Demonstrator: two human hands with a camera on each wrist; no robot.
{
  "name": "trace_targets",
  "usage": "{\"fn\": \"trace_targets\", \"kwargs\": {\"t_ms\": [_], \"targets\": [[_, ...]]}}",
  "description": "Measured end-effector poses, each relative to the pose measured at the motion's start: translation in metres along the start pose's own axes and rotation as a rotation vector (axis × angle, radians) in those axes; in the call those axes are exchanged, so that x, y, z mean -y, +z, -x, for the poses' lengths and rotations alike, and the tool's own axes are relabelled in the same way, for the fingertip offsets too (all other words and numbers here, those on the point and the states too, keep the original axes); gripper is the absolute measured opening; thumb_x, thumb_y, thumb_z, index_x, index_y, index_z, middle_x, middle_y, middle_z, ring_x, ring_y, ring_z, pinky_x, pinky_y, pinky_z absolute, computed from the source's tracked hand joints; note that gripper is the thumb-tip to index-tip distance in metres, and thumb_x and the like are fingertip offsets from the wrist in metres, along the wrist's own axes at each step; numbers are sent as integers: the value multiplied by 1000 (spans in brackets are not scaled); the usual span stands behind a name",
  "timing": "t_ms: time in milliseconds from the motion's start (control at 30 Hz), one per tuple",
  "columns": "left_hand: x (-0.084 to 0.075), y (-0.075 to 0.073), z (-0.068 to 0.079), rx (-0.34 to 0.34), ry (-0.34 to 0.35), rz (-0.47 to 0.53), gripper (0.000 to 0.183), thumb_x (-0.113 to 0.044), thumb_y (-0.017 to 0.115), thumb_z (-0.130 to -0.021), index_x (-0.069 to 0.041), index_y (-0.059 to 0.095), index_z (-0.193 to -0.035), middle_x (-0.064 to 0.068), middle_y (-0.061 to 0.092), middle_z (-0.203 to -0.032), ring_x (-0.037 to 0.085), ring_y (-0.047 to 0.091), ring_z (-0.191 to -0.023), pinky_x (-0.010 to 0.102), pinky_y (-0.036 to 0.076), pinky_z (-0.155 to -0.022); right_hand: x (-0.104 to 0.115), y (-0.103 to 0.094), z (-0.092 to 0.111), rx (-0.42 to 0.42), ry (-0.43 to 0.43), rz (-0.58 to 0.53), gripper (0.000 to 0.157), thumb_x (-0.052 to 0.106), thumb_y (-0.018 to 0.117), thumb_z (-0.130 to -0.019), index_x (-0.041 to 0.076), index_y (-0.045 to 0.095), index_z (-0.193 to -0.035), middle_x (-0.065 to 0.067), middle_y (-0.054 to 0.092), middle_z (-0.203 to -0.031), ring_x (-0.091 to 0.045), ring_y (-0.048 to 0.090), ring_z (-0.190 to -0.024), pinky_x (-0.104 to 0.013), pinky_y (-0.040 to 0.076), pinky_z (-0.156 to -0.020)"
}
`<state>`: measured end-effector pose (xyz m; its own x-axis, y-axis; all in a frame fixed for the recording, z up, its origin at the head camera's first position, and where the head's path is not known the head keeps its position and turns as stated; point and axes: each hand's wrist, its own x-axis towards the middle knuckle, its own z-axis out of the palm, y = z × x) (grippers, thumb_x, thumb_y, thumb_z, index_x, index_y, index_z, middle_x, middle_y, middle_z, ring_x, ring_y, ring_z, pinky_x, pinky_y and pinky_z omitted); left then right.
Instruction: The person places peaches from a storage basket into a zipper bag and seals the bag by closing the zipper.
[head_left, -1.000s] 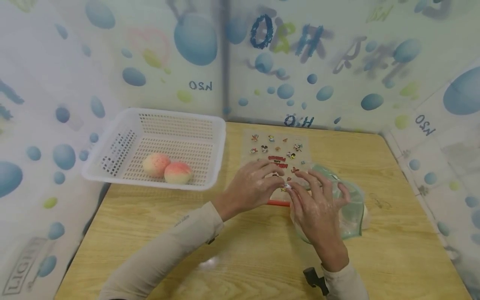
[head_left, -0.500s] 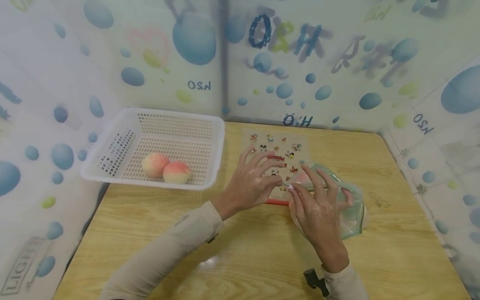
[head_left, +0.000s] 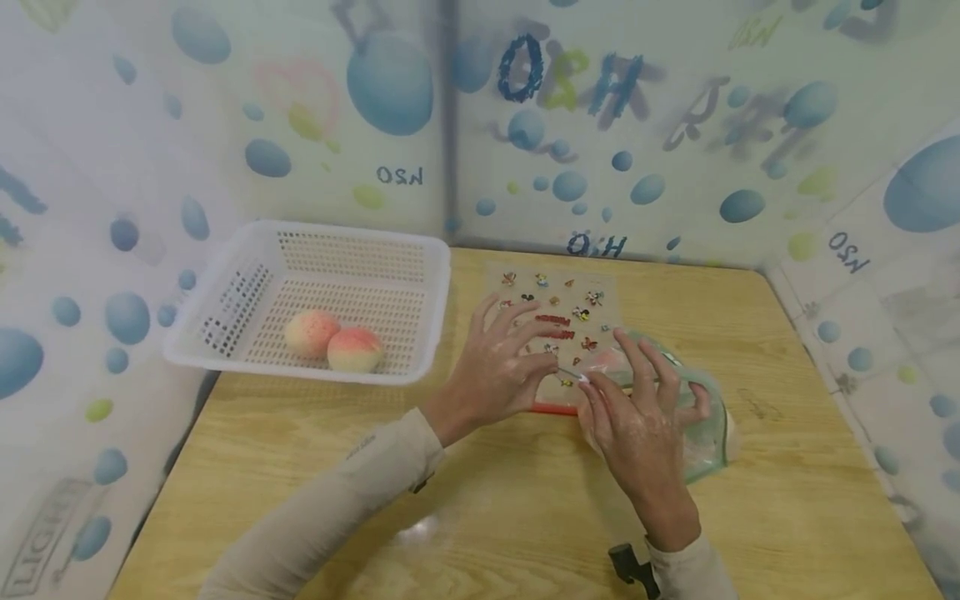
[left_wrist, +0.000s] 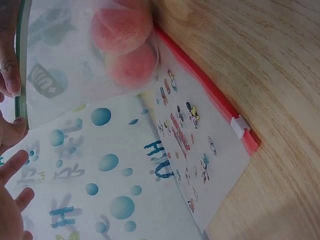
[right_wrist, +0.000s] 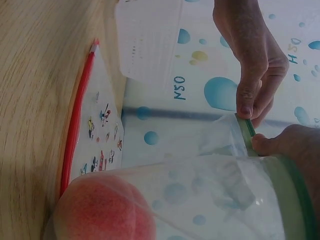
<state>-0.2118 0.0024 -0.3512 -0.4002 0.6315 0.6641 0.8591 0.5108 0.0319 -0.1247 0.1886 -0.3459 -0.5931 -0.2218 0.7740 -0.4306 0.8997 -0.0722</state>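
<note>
A clear zip bag [head_left: 708,433] with a green zip strip [right_wrist: 248,132] hangs from both hands. Two pink peaches [left_wrist: 131,65] show through its film in the left wrist view. My left hand [head_left: 491,367] pinches the end of the strip between thumb and forefinger, its other fingers spread. Close beside it, my right hand [head_left: 637,433] pinches the same strip with thumb and forefinger. A short stretch of strip shows between the two pinches. Under the hands lies a flat clear bag [head_left: 592,292] with cartoon prints, a red zip edge [left_wrist: 200,75] and a white slider [left_wrist: 240,127].
At the left of the wooden table [head_left: 787,517] stands a white perforated basket [head_left: 360,258] holding two more peaches [head_left: 356,349]. Printed walls [head_left: 660,67] close off the back and sides. A black strap piece [head_left: 632,567] sits by the right wrist.
My left fingers have lifted and spread, and the two pinching points have moved slightly apart, showing more of the strip. The basket and flat bag stay put.
</note>
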Motion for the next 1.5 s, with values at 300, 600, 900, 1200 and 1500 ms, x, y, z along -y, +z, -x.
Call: {"fn": "trace_targets", "kwargs": {"t_ms": [300, 600, 900, 1200, 1500], "targets": [[-1, 0, 4, 5, -35, -15, 12, -30, 62, -79, -24, 72, -82, -1, 59, -114, 27, 33, -125, 57, 5, -101, 0, -4, 3, 9, 22, -10, 20, 24, 63, -84, 5, 71, -84, -14, 38, -137, -37, 33, -119, -66, 3, -83], [-2, 0, 6, -4, -51, -10, 14, -30, 59, -82, -24, 71, -80, -2, 59, -113, 24, 33, -125, 57, 6, -101, -3, -6, 7, 3, 21, 1, 13, 18, 69, -78, 6, 71, -83, -15, 40, -136, -39, 34, -115, -65, 4, -82], [-4, -1, 8, 6, -63, -37, 10, -26, 60, -79, -24, 70, -80, -2, 60, -105, 24, 39, -121, 58, 5, -101, -7, -9, 14, 47, 44, -10, 18, 22, 64, -83, 5, 70, -83, -15, 37, -137, -37, 30, -119, -65, 2, -84], [-1, 0, 9, -19, -70, -20, 8, -23, 62, -78, -23, 70, -77, -2, 59, -103, 22, 38, -121, 58, 5, -100, -9, -13, 12, 6, 34, -11, 20, 23, 61, -86, 6, 70, -81, -15, 39, -136, -38, 33, -114, -66, 3, -82], [1, -1, 12, -13, -86, 3, 8, -22, 62, -78, -23, 70, -79, -2, 58, -103, 24, 42, -116, 57, 4, -101, -9, -14, 13, -20, 33, -20, 17, 22, 63, -83, 6, 70, -81, -15, 41, -134, -39, 35, -113, -65, 4, -82]]}}
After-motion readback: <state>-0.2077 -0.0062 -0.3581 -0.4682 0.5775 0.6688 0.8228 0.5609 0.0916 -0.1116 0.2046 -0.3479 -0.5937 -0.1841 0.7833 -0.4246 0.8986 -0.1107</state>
